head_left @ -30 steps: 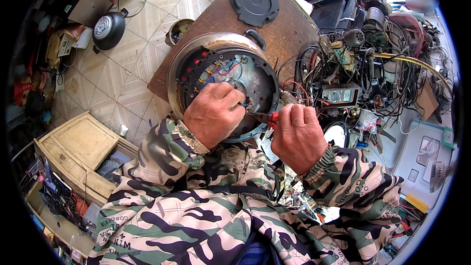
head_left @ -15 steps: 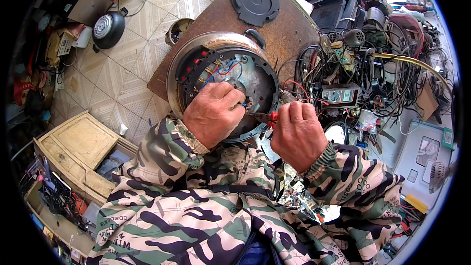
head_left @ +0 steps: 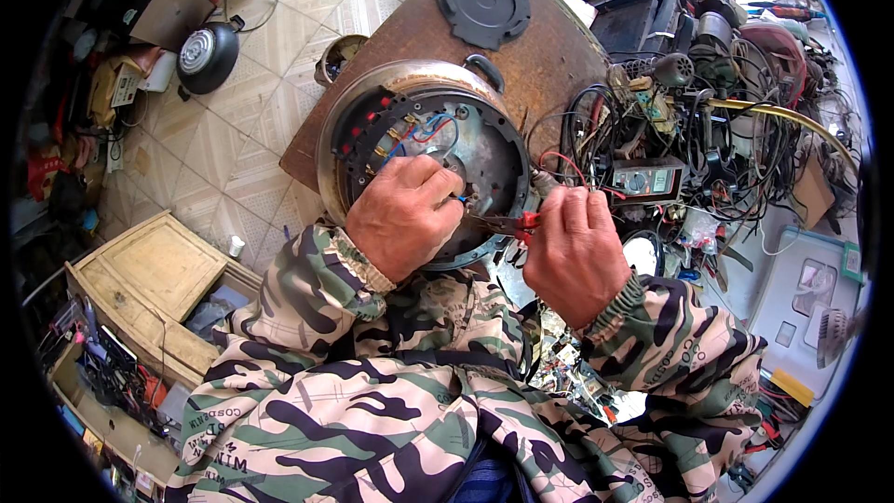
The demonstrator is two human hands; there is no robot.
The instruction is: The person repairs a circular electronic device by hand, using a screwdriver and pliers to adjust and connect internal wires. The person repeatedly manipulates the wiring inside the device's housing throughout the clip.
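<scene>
An upturned pot-shaped electric appliance (head_left: pixel 363 86) sits on the wooden table with its base open, showing a metal inside and a black rim. Red and blue wires (head_left: pixel 426 130) run across it beside metal contacts. My left hand (head_left: pixel 400 222) reaches over the opening, fingers pinched on a short blue wire end (head_left: pixel 460 198); the fingertips partly cover it. My right hand (head_left: pixel 575 256) is closed round red-handled pliers (head_left: pixel 506 223). Their jaws point left into the appliance, just below the blue wire end. Whether they grip anything is too small to tell.
A round black cover (head_left: pixel 482 2) lies on the brown tabletop (head_left: pixel 400 33) beyond the appliance. Tangled cables, a multimeter (head_left: pixel 644 180) and old parts crowd the right side. At the left stand a wooden cabinet (head_left: pixel 140 289) and, on the tiled floor, a round black device (head_left: pixel 209 56).
My right hand and the pliers have shifted slightly right, and more of the pliers' metal shows. My left hand stays almost where it was.
</scene>
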